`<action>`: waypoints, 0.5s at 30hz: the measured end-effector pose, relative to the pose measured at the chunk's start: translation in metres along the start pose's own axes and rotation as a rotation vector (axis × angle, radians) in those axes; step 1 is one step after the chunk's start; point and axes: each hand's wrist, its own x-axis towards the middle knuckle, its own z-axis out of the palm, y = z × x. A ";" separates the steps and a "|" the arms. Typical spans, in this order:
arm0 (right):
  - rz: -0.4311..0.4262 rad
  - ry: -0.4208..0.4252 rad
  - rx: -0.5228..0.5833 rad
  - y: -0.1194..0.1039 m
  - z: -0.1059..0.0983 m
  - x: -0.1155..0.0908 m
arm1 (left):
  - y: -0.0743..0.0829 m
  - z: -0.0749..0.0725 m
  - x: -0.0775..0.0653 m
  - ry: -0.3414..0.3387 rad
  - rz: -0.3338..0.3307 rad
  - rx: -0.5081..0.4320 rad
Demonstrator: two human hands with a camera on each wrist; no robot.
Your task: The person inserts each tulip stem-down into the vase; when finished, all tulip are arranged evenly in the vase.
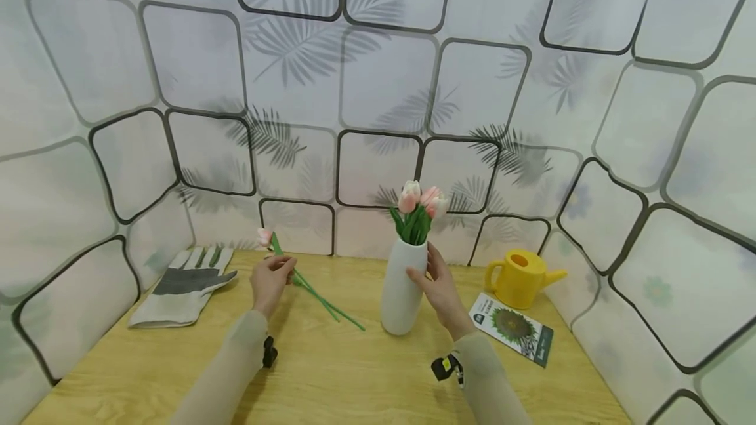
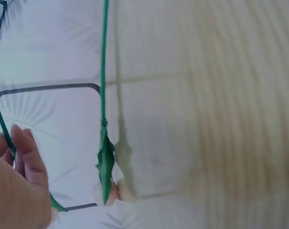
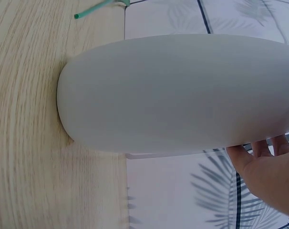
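My left hand point(image 1: 273, 281) pinches the green stem of an artificial tulip point(image 2: 2, 121) between thumb and fingers; its pink bloom shows just beyond the hand in the head view. Close by, a second tulip point(image 2: 105, 157) lies on the table, its stem crossing near the first one in the head view. My right hand point(image 1: 440, 290) grips a white vase point(image 1: 400, 290) from its right side, high on the body, thumb on the front and fingers at the back. The vase stands on the table, tilted slightly to the right, with several pink-and-white tulips point(image 1: 418, 205) in its mouth.
A pair of grey-and-white work gloves point(image 1: 186, 284) lies at the left of the wooden table point(image 1: 331, 385). To the right stand a yellow watering can point(image 1: 520, 284) and, in front of it, a flat sunflower seed packet point(image 1: 514, 328). Patterned curtain point(image 1: 378, 97) encloses the back and sides.
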 end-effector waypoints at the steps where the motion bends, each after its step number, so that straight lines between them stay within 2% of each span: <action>1: 0.001 -0.003 -0.001 -0.003 0.000 -0.001 | 0.002 0.001 0.000 0.012 0.002 -0.035; 6: -0.007 -0.016 0.000 -0.015 0.002 -0.007 | 0.015 0.007 -0.002 0.052 0.005 -0.209; 11: -0.005 -0.002 -0.004 -0.002 0.000 -0.001 | 0.027 0.014 -0.007 0.070 0.050 -0.353; 15: -0.027 0.009 -0.018 0.007 -0.001 0.002 | 0.034 0.019 -0.010 0.051 0.084 -0.405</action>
